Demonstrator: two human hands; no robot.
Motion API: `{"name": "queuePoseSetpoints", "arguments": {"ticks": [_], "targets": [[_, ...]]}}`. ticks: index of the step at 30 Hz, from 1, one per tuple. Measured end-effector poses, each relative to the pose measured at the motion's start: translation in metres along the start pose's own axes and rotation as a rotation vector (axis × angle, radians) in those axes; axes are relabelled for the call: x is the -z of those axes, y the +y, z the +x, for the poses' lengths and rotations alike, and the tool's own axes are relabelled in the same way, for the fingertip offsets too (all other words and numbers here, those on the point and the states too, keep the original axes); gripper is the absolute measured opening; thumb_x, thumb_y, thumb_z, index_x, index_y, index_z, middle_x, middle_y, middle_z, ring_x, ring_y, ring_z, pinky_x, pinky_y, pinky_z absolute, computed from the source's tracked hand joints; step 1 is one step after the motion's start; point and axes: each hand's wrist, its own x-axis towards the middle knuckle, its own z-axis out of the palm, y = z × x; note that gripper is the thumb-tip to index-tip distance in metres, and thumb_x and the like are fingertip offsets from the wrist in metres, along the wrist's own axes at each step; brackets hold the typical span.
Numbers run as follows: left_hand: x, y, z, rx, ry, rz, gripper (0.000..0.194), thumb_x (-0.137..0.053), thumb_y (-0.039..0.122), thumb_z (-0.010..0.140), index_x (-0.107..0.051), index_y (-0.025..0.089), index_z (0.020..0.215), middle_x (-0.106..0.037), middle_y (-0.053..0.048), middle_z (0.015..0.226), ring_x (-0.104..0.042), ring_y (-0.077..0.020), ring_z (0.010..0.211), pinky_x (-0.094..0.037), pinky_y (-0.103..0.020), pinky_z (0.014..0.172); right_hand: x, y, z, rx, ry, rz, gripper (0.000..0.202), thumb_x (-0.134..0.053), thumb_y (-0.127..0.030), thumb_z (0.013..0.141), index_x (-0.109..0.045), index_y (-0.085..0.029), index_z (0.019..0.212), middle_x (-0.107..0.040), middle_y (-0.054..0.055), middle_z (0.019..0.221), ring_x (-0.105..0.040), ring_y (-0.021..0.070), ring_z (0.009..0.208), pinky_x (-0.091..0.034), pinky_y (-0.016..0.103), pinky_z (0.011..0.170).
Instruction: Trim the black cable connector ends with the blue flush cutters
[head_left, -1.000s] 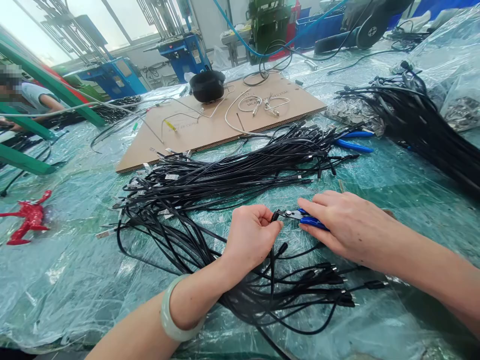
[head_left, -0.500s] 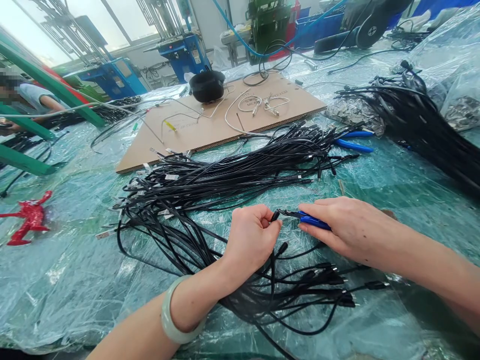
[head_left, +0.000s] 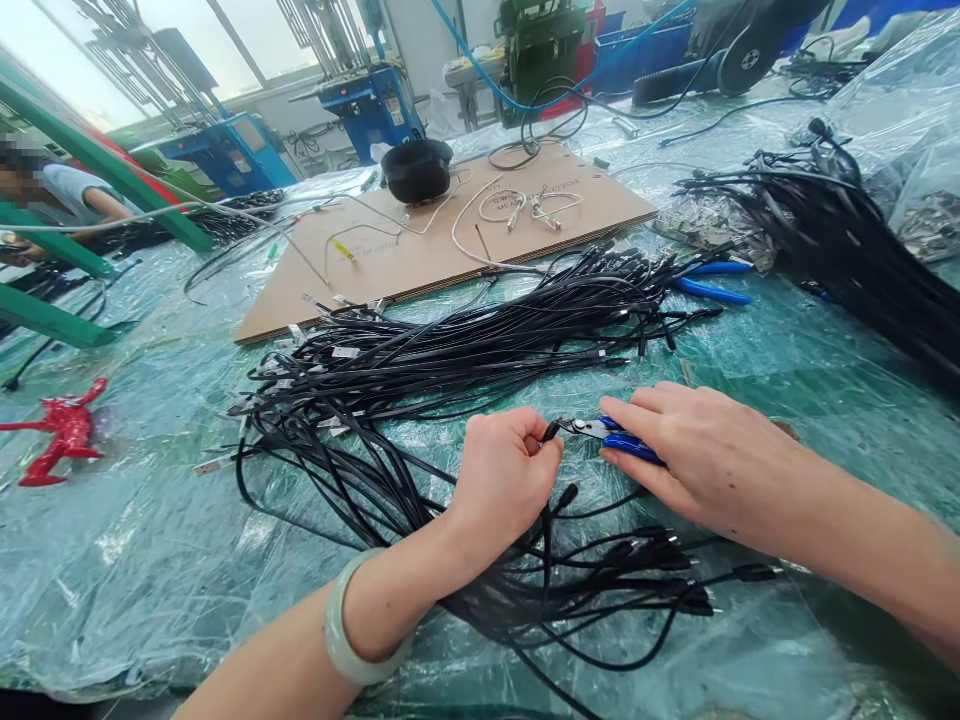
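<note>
Blue-handled cutters [head_left: 631, 445] gripped in right hand [head_left: 701, 450], tips at end of black connector [head_left: 551, 431]; contact cannot be told. Left hand [head_left: 501, 475] pinches connector, thumb against fingers. Loose black cables [head_left: 502, 605] under and beside left hand; larger cable bundle [head_left: 465, 345] beyond, on plastic-covered bench [head_left: 150, 570]. Brown cardboard [head_left: 424, 265] behind bundle.

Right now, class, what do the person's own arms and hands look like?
The left hand and right hand are ungloved; no sleeve shows on either forearm. A smooth, pale green bangle circles the left wrist; none shows on the right.
</note>
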Motion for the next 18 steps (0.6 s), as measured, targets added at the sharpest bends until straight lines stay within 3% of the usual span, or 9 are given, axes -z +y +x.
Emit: {"name": "queuePoseSetpoints", "arguments": {"ticks": [11,18], "targets": [[0.0003,0.001,-0.0003,-0.015,0.023,0.081,0.025,-0.059,0.018,0.071,-0.047,0.016,0.049,-0.039,0.007,0.044,-0.029,-0.0058,0.044,-0.022,-0.021,0.048,-0.0016,-0.006,-0.0007,-0.009,0.033,-0.052,0.018,-0.05,-0.032,0.086,-0.059,-0.017,0.085,-0.058,0.005,0.071,-0.057,0.0236,0.066,-0.036,0.033,0.056],[-0.0002,0.0014,-0.0005,-0.033,0.027,0.086,0.024,-0.058,0.017,0.072,-0.048,0.017,0.05,-0.04,0.007,0.042,-0.028,-0.0059,0.042,-0.022,-0.022,0.047,0.0021,-0.0052,0.0006,-0.061,-0.134,0.066,0.018,-0.047,-0.032,0.088,-0.059,-0.018,0.086,-0.061,0.005,0.075,-0.06,0.023,0.067,-0.037,0.032,0.056]]}}
